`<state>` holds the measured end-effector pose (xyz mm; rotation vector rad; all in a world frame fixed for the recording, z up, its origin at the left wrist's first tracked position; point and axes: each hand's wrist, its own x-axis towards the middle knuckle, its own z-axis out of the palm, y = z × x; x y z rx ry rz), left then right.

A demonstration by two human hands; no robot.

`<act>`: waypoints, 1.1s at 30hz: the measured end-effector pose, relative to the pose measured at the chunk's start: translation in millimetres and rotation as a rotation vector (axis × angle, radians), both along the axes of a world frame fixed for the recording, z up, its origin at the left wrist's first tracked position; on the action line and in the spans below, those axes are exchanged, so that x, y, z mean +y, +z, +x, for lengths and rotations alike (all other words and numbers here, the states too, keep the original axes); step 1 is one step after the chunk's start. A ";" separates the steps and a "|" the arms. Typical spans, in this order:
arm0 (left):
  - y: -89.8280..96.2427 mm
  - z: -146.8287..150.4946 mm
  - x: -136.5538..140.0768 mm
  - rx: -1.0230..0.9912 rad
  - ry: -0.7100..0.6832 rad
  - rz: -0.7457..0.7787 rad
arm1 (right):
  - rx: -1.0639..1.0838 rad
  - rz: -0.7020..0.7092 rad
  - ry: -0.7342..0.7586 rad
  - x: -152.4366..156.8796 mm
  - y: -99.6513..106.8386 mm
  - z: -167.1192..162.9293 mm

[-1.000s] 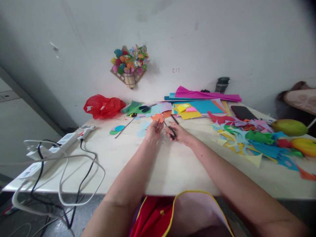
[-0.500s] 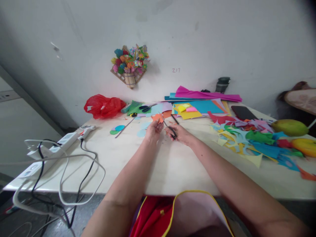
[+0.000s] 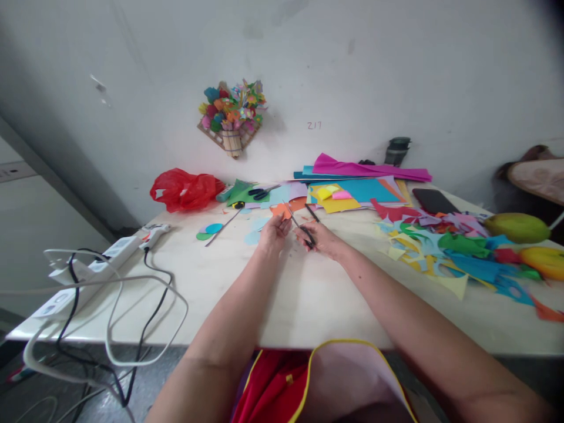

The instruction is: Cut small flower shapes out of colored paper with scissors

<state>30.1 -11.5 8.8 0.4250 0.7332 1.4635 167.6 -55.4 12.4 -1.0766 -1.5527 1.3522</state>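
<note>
My left hand point(image 3: 274, 234) pinches a small piece of orange paper point(image 3: 280, 210) by its near edge, above the middle of the table. In my right hand point(image 3: 324, 238) is a pair of scissors point(image 3: 307, 234), my fingers through the black handles. The metal blades point up and to the left and lie beside the orange paper's right edge; whether they touch it I cannot tell. Just beyond the hands lie another orange piece point(image 3: 299, 203) and a dark pen-like stick point(image 3: 312, 213). Pale blue paper circles point(image 3: 252, 237) lie left of my left hand.
Colored sheets point(image 3: 365, 191) are stacked at the back. Paper scraps point(image 3: 432, 241), a phone point(image 3: 435, 201) and a mango-like fruit point(image 3: 516, 227) lie right. At left are a red plastic bag point(image 3: 187, 191), black-handled scissors point(image 3: 263, 192), and a power strip point(image 3: 94, 271) with loose cables.
</note>
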 end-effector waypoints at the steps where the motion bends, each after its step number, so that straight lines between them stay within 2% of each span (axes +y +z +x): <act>1: 0.3 0.1 -0.3 -0.004 0.000 0.001 | -0.005 0.006 0.010 0.7 -0.9 0.4; 7: 0.2 -3.4 1.7 0.012 -0.012 0.001 | -0.032 0.028 0.070 6.3 -4.9 6.0; 14: -2.6 -18.3 8.2 0.030 0.019 0.061 | -0.093 0.002 0.134 9.0 1.8 26.2; 24: -7.2 -29.6 9.3 0.210 -0.121 0.232 | -0.286 0.048 0.213 11.4 5.6 45.7; 29: -6.6 -29.0 7.1 0.218 -0.195 0.249 | -0.329 0.052 0.217 12.2 5.4 46.9; 33: -4.4 -29.8 4.9 0.208 -0.237 0.180 | -0.341 0.048 0.229 13.8 4.5 47.9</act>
